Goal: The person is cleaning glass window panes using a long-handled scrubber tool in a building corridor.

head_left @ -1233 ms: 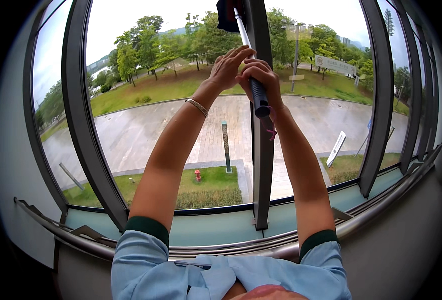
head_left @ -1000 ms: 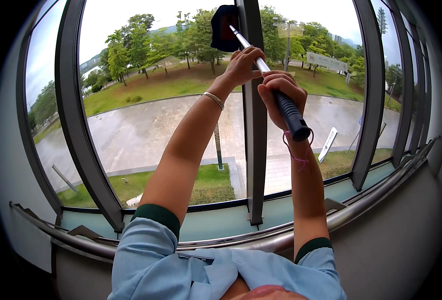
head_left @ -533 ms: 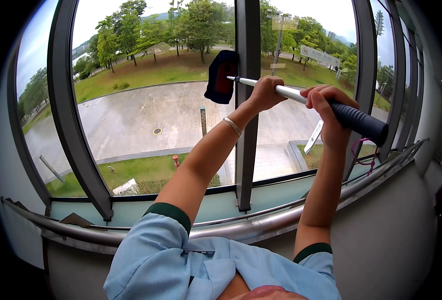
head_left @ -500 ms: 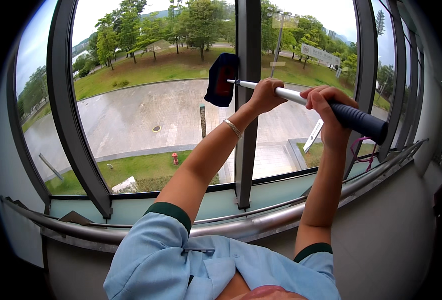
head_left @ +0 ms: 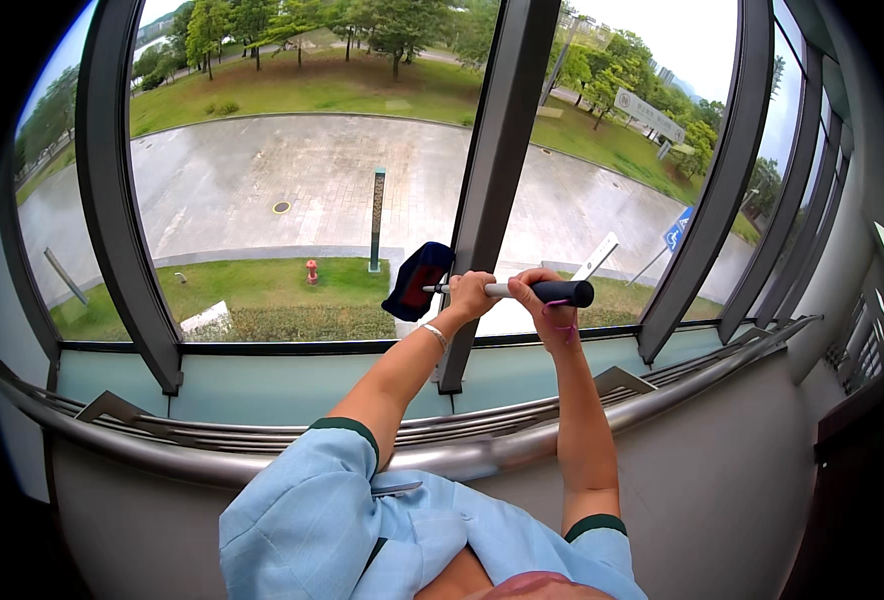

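Note:
Both my arms reach forward along a window mop with a light pole, a dark grip (head_left: 570, 293) and a blue-edged pad with a red back (head_left: 419, 286). The pad is at the lower part of the window pane (head_left: 292, 165), beside a dark upright frame post (head_left: 502, 130). My left hand (head_left: 472, 296) is closed round the pole near the pad. Farther back, my right hand (head_left: 536, 298) is closed on the pole just ahead of the grip. A purple cord loop (head_left: 561, 320) hangs by my right hand. Whether the pad presses on the glass is hard to tell.
A thick metal handrail (head_left: 462, 458) curves across in front of me. Behind it are thin rails and a pale green ledge (head_left: 252, 384) under the windows. Another dark post (head_left: 112, 170) stands left. Outside the glass are paving, grass and trees.
The pad has come down the window from high beside the post to its lower part. Both hands have lowered with the pole, the right one also moving left. My view has tilted downward.

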A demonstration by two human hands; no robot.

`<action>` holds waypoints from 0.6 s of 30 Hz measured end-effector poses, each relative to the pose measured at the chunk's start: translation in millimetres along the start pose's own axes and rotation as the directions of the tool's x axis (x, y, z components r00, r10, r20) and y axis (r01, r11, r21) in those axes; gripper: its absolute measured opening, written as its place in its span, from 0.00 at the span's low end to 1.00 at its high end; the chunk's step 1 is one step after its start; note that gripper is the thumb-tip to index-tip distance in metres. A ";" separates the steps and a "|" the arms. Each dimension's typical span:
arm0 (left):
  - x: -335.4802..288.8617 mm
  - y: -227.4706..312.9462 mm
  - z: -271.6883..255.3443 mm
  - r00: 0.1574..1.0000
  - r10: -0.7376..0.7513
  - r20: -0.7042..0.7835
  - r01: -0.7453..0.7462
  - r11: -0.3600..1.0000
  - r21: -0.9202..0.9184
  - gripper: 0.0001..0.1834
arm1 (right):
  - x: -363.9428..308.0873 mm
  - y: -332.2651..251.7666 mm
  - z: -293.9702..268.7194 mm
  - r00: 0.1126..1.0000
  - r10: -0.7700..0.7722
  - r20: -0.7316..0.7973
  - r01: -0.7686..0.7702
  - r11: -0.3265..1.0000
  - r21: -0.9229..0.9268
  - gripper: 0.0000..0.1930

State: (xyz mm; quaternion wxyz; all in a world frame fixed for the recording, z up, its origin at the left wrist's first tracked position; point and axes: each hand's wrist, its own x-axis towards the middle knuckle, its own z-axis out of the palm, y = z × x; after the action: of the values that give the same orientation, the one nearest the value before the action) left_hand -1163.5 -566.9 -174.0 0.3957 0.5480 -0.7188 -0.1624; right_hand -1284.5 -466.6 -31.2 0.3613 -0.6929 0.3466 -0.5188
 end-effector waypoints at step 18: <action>-18.7 40.6 -63.0 0.772 0.254 -0.583 -0.475 0.839 -0.264 0.18 | -24.3 -75.7 24.8 0.860 -0.507 -0.062 0.508 0.840 0.189 0.19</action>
State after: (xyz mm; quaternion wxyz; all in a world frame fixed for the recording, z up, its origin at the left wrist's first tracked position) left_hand -1141.6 -523.0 -114.2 0.7036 0.3253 -0.6283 -0.0666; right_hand -1257.9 -404.6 17.5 0.2768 -0.7179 0.0991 -0.6310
